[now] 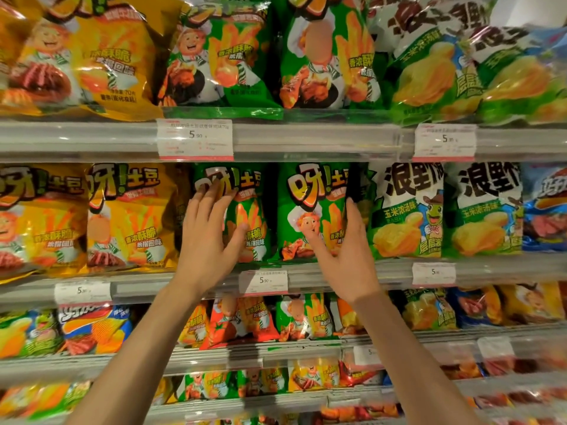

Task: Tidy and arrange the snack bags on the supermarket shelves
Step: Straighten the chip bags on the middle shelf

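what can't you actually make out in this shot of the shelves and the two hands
- Head view: the left green bag is partly covered by the left hand, so its lower left print is hidden.
- The right hand has its fingertips behind the right green bag edge; the grip cannot be told.
- The price tag small print is too small to read.
- Bottom shelf bags are blurred.
- The blue bag is cut off by the right edge.
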### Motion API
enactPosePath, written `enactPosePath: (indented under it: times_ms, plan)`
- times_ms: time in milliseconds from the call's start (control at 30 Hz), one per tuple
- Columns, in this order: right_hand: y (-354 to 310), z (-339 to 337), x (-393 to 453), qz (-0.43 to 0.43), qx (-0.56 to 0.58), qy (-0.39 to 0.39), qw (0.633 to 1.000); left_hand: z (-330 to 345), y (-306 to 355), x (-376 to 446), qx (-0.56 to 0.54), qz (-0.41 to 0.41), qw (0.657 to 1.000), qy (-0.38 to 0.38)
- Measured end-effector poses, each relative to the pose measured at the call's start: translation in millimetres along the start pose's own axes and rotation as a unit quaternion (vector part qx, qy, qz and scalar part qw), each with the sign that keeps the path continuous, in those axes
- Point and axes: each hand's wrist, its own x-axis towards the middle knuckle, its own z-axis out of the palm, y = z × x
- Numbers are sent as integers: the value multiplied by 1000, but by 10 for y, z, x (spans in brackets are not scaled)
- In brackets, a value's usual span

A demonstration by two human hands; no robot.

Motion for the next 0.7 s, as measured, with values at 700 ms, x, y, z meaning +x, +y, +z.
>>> enactPosePath:
  times_ms: [700]
  plan:
    - [-32,791,-1579,157,168,-165,959,-666,-663,-2010,-367,-354,860,37]
